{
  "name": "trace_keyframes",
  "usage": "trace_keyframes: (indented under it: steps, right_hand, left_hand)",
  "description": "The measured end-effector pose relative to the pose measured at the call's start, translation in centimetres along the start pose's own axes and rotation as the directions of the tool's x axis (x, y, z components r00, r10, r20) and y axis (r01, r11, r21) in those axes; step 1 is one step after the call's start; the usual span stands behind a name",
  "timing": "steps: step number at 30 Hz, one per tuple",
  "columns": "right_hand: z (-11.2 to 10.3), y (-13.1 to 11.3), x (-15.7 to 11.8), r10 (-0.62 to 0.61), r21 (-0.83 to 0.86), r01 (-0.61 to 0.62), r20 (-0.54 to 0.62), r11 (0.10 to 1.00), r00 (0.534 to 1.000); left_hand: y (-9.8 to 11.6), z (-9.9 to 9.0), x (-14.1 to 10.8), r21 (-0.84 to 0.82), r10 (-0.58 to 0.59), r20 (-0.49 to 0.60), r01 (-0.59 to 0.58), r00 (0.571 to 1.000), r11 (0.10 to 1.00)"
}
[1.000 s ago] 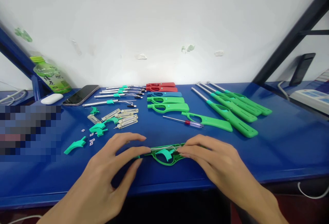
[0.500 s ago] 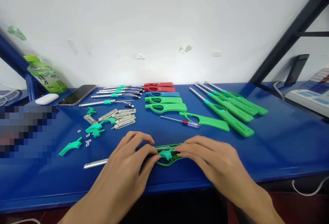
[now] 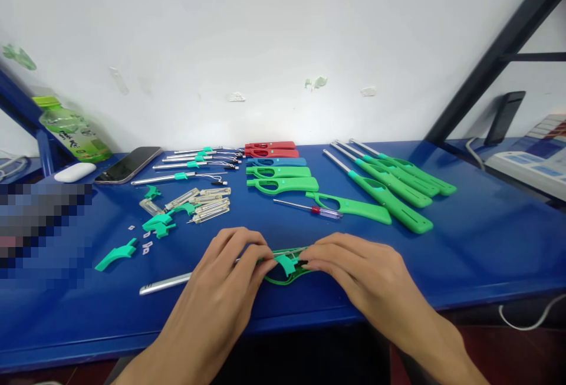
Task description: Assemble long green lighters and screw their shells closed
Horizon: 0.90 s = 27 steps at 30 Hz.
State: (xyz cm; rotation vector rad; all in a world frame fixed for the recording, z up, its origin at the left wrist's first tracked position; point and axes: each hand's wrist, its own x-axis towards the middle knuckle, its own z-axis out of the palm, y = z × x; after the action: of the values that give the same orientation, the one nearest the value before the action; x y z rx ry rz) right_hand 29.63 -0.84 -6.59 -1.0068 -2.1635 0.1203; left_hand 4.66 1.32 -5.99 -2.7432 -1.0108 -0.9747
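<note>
A green lighter housing half (image 3: 283, 282) lies open near the table's front edge, under both hands. Inside it sits a teal trigger (image 3: 287, 264), slightly tilted, with thin wires beside it. My left hand (image 3: 232, 282) is closed, thumb and fingertips pinching at the trigger's left edge. Beneath this hand runs a silver lighter tube (image 3: 165, 283), its middle hidden. My right hand (image 3: 365, 273) pinches a small black igniter part (image 3: 303, 262) at the trigger's right, and its fingers cover the housing's right end.
Loose teal triggers (image 3: 117, 254) and clear fuel tanks (image 3: 211, 211) lie left. Behind are wired tubes (image 3: 159, 178), red housings (image 3: 272, 152) and green housings (image 3: 287, 184). A screwdriver (image 3: 325, 212) lies mid-table, assembled lighters (image 3: 389, 202) right. A phone (image 3: 128, 165) and bottle (image 3: 75, 134) stand back left.
The teal trigger has tilted and shifted slightly right in the housing. My left fingertips have drawn closer together, and the tube's outer end dips lower. My right hand stays almost in place.
</note>
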Motion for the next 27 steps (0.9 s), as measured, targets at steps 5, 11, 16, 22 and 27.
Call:
trace_keyframes:
  steps: [5,11,16,22,27]
  right_hand:
    - [-0.1,-0.1,0.1,-0.004,0.007,0.004,0.007,1.0,1.0]
    - [0.1,0.1,-0.3,-0.007,-0.004,0.008,0.019,1.0,1.0]
    - [0.0,0.2,-0.4,-0.022,-0.027,0.022,0.024,0.999,0.999]
    - [0.1,-0.1,-0.7,-0.017,-0.075,0.018,0.013,0.997,1.0]
    - [0.0,-0.3,-1.3,0.024,-0.127,-0.015,0.073,0.992,0.997]
  left_hand:
    - [-0.1,-0.1,0.0,-0.025,0.002,0.022,-0.001,1.0,1.0]
    - [-0.1,0.3,0.2,-0.066,-0.015,0.014,0.016,1.0,0.998]
    - [-0.2,0.9,0.0,-0.092,-0.035,0.001,0.035,0.999,0.995]
    - [-0.3,0.8,-0.1,-0.047,-0.053,0.006,0.053,0.999,0.997]
    - [-0.4,0.9,0.2,-0.081,-0.058,0.018,0.06,0.998,0.995]
